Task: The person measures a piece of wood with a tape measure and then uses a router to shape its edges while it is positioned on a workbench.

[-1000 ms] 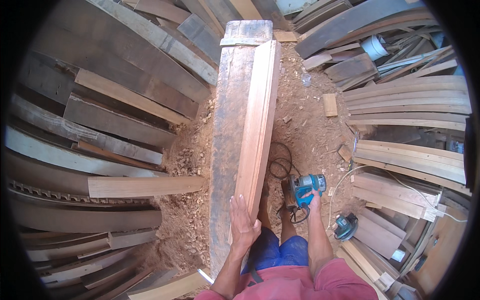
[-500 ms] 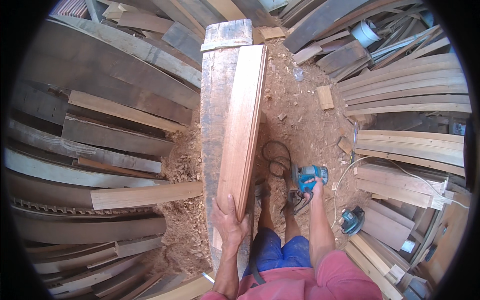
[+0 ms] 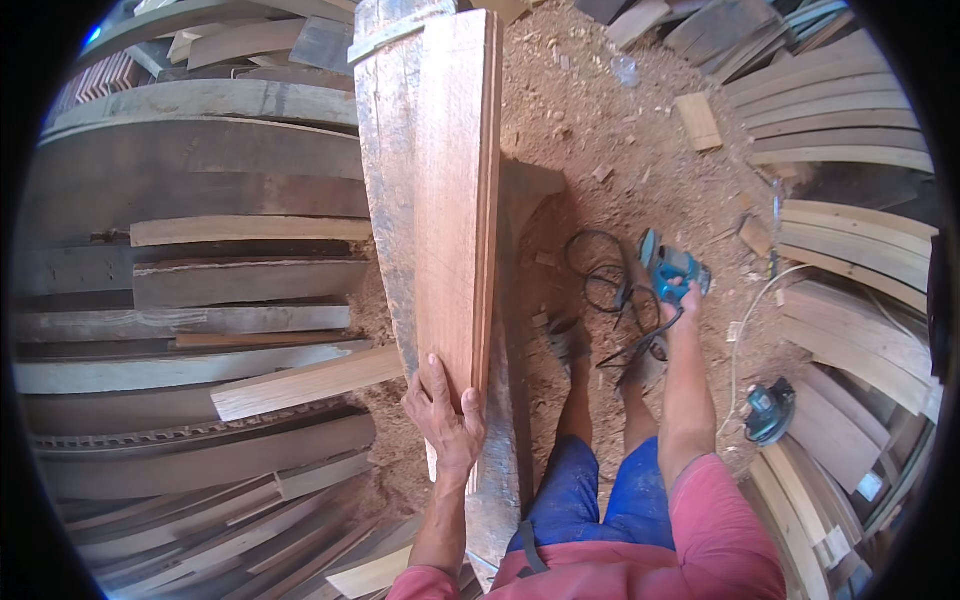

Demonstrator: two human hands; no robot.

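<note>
A long reddish-brown board (image 3: 450,200) with a grooved right edge lies lengthwise on a worn, stained wooden bench (image 3: 388,165). My left hand (image 3: 446,418) rests flat on the board's near part, fingers spread and the thumb toward the grooved edge. Out to the right of the bench, my right hand (image 3: 688,294) grips a blue corded power tool (image 3: 672,268) by its handle, held in the air apart from the board. The tool's exact kind is hard to make out. Its black cord (image 3: 590,275) hangs in loops above my feet.
Stacked planks (image 3: 250,280) fill the left side, and one pale plank (image 3: 305,383) reaches to the bench. More boards (image 3: 850,225) are piled on the right. A second blue power tool (image 3: 768,412) sits near a pale cable (image 3: 745,345). Shavings and offcuts cover the ground (image 3: 620,190).
My right hand has swung the power tool farther right, away from the bench, and tilted it. My left hand stays on the board. The whole view has shifted and turned slightly.
</note>
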